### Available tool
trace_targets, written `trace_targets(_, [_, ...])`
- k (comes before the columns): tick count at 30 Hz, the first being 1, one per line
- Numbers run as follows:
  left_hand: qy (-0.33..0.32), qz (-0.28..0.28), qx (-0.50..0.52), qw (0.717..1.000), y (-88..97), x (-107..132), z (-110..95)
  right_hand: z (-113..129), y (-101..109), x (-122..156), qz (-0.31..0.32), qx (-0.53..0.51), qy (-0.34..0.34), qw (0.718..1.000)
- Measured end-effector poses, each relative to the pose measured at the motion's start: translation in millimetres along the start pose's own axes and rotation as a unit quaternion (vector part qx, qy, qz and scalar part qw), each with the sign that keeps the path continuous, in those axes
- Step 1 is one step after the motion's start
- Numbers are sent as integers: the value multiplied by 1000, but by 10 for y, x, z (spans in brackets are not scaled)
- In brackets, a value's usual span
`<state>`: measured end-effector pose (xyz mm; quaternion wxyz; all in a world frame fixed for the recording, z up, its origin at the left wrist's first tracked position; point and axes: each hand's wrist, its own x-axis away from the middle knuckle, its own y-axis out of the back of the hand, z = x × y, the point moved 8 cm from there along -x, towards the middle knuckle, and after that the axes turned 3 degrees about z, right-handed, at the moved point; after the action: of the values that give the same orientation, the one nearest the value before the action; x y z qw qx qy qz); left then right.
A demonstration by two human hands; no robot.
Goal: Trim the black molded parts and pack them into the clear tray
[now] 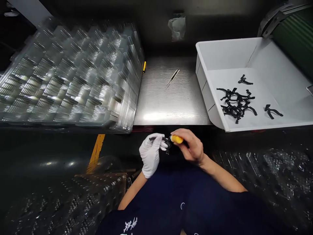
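My left hand (150, 155), in a white glove, is closed around a small, branched black plastic part (167, 143). My bare right hand (190, 145) grips a yellow-handled tool (177, 139), its inner end meeting the black part; the tip is too small to make out. Both hands are close together in front of my body, just below the front edge of the metal table (171, 111). More black plastic parts (236, 102) of the same look lie in a white bin (202, 78) to the right, several tangled in a heap and 2 apart from it.
Stacked clear plastic trays (80, 75) fill the table's left side. A slim utility knife (172, 79) and a small yellow-and-black object (144, 67) lie between stack and bin. A green conveyor belt (295, 36) rises behind the bin. More clear trays (269, 182) sit low on the right.
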<state>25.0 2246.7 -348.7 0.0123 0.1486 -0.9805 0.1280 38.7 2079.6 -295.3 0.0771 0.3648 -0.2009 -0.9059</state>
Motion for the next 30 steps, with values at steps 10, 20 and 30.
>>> trace_targets(10, [89,-20,103,991,-76,-60,121,46,-12,-10,-31,3,49,998])
trace_targets(20, [10,3,24,1000,-21,-20,64,-96,-42,-6,42,-18,-19,999])
trace_targets(30, [-324,131,-392,851,-199,110,-337,-353,-29,27,146,-168,-243,944])
